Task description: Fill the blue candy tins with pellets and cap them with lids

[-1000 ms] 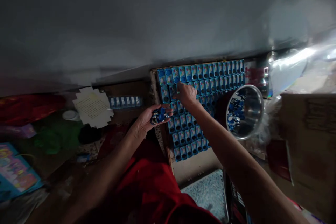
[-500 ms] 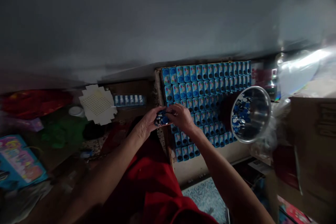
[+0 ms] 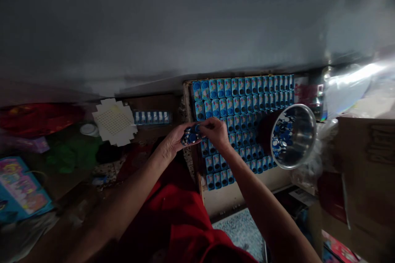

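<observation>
My left hand is cupped around several small round blue and silver pieces, at the left edge of the board. Touching those pieces, the fingers of my right hand are pinched; what they grip is too small to make out. Beneath and beyond my hands, rows of small blue cards or trays cover the board, many with a dark round spot and some with a blue disc. A metal bowl with more blue and silver pieces stands tilted on the board's right part.
A white perforated sheet and a blue strip with white tabs lie left of the board. Beyond the bowl are clear plastic bags and a cardboard box. A grey surface spans the far side.
My right hand has shifted slightly at the pieces in my left hand, its fingers a little farther right. The view has moved slightly.
</observation>
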The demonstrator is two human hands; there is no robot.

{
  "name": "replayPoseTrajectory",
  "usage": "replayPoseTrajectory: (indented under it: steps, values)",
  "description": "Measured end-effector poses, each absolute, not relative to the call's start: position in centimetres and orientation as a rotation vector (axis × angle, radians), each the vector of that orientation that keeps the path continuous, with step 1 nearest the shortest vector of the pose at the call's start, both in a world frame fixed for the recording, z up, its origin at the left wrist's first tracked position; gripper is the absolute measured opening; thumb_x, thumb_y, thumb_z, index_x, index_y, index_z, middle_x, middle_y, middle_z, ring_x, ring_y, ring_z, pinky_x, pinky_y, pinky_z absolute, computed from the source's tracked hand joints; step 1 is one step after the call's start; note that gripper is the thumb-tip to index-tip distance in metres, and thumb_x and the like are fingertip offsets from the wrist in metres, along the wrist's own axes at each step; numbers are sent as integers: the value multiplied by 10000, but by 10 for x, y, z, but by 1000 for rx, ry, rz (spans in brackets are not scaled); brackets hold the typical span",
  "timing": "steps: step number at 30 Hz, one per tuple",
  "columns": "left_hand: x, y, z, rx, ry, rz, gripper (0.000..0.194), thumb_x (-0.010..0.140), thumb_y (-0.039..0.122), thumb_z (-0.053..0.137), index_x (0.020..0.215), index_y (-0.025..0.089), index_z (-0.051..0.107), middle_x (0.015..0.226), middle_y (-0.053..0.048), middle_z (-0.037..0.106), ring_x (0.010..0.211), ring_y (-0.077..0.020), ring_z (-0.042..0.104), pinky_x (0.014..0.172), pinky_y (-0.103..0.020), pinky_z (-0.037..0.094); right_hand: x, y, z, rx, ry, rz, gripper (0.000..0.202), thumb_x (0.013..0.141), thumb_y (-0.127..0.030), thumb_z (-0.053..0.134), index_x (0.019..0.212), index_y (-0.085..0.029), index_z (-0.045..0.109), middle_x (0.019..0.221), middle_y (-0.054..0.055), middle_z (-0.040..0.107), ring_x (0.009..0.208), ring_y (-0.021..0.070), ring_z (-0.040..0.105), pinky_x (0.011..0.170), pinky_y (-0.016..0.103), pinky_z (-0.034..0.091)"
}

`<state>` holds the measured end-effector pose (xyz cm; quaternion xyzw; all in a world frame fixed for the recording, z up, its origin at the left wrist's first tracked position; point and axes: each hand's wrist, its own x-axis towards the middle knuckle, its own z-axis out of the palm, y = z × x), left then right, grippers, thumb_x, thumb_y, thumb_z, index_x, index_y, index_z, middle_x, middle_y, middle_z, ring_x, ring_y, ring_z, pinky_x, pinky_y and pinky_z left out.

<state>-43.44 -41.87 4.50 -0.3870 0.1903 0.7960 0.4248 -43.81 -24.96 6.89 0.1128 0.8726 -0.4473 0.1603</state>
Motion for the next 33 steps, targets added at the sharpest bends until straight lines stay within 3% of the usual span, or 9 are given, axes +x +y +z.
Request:
replayPoseTrajectory:
  steps: [6, 10, 16, 19, 23, 26, 30, 33]
  values:
    - [-455, -416, 32, -936, 560, 2005, 174, 903, 180, 576, 979, 131, 725, 865, -84, 765, 729, -191, 732, 673, -314, 632, -455, -250, 68, 292, 2399, -1330, 109, 749, -270, 630, 791, -197, 699, 714, -19, 707, 670, 151, 655, 669, 247, 502]
    - [-459, -422, 31, -872, 583, 1997, 209, 900, 205, 586, 1017, 117, 735, 925, -117, 773, 785, -204, 743, 670, -286, 622, -462, -244, 61, 376, 2524, -1273, 273, 764, -265, 605, 988, -188, 743, 824, 8, 749, 736, 164, 678, 689, 253, 507]
    - [-457, -449, 29, -915, 533, 2050, 324, 915, 196, 532, 1168, 80, 698, 1048, -168, 766, 948, -251, 748, 727, -311, 621, -481, -251, 59, 187, 2702, -609, 180, 811, -228, 616, 908, -227, 767, 978, 22, 748, 922, 188, 679, 794, 271, 480]
    - [-464, -454, 24, -973, 509, 2066, 379, 930, 191, 496, 1254, 78, 655, 1047, -165, 767, 971, -256, 744, 764, -334, 624, -494, -260, 62, 141, 2684, -339, 171, 847, -216, 613, 978, -234, 722, 1036, 40, 733, 963, 219, 677, 771, 289, 468]
    - [-467, -452, 22, -944, 492, 2065, 379, 936, 203, 506, 1265, 82, 649, 1078, -169, 762, 999, -262, 741, 780, -335, 626, -517, -261, 60, 197, 2588, -135, 408, 775, -290, 771, 1150, -236, 618, 1063, 79, 729, 978, 285, 677, 756, 330, 472]
    - [-458, -453, 29, -942, 467, 2056, 364, 920, 192, 535, 1242, 77, 659, 1079, -177, 760, 990, -270, 745, 791, -353, 630, -523, -258, 65, 197, 2573, -106, 473, 769, -312, 799, 1193, -260, 594, 1025, 69, 731, 952, 282, 678, 759, 337, 467]
    - [-445, -453, 41, -931, 449, 1989, 304, 921, 178, 526, 1158, 76, 685, 1025, -174, 766, 910, -260, 757, 732, -344, 638, -496, -266, 87, 64, 2663, -289, 201, 886, -278, 672, 1084, -245, 664, 1063, 58, 709, 943, 223, 659, 789, 307, 460]
    - [-437, -447, 45, -966, 568, 1974, 186, 905, 159, 549, 1002, 110, 700, 885, -112, 769, 783, -214, 754, 707, -326, 639, -457, -279, 96, -113, 2693, -546, 177, 943, -261, 590, 1065, -243, 717, 1076, 56, 689, 978, 196, 637, 858, 295, 464]
